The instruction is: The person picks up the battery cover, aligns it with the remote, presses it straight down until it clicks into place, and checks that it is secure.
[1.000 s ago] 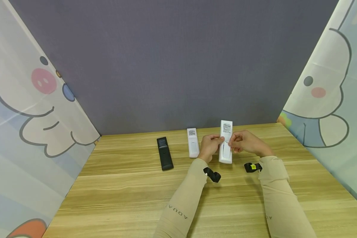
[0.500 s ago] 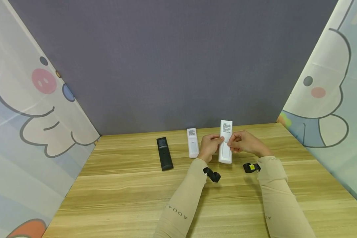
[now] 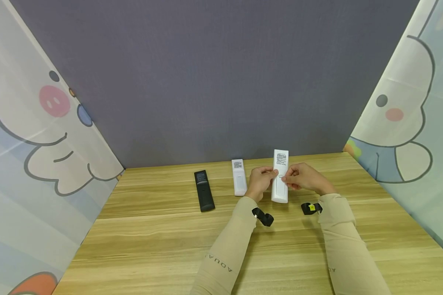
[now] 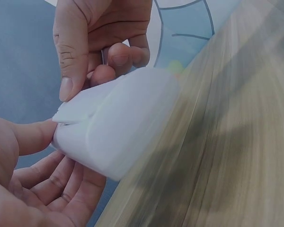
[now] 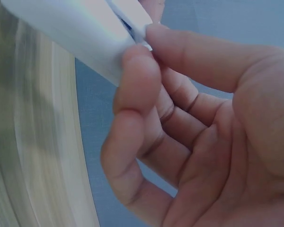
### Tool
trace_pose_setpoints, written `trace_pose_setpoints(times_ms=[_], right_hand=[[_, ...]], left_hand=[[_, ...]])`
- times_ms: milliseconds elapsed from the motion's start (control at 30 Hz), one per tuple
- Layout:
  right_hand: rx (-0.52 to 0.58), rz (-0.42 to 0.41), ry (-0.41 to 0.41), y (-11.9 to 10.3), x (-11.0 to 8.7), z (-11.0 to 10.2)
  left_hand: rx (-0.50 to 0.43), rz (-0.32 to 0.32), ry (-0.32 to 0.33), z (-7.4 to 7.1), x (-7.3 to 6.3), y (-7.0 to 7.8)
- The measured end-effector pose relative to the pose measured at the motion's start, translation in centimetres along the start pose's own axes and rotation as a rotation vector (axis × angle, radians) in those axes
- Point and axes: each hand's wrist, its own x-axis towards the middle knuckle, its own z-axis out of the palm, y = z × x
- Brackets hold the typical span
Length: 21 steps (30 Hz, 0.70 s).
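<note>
My left hand (image 3: 260,180) grips a white remote control (image 3: 281,159) by its left side, back face up with a printed label at the far end. In the left wrist view its thumb lies along the side edge and its fingers curl beneath the remote. My right hand (image 3: 307,178) pinches the remote's battery cover (image 4: 83,105) between thumb and forefinger at the right side. The cover sits over the battery compartment, slightly raised at one edge. A narrow dark gap shows under it in the right wrist view. What lies inside the compartment is hidden.
A smaller white remote (image 3: 239,180) lies label side up just left of my left hand. Farther left lies a black remote (image 3: 205,192). The wooden table (image 3: 151,237) ends at a dark grey panel (image 3: 221,82), with cartoon-printed curtains (image 3: 402,114) at both sides.
The battery cover has come down from a tilted position to lie nearer flush with the remote's back. My right hand has shifted slightly left; my left hand stays in place.
</note>
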Motion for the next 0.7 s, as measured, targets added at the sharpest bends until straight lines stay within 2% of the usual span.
trace_pose_setpoints(times_ms=[167,700], right_hand=[[-0.006,0.009,0.003,0.2,-0.04,-0.16],[0.069,0.045,-0.028,0.3,-0.26,-0.36]], left_hand=[[-0.004,-0.002,-0.017,-0.07,0.03,-0.11],[-0.015,-0.008,-0.038,-0.15,0.0,-0.09]])
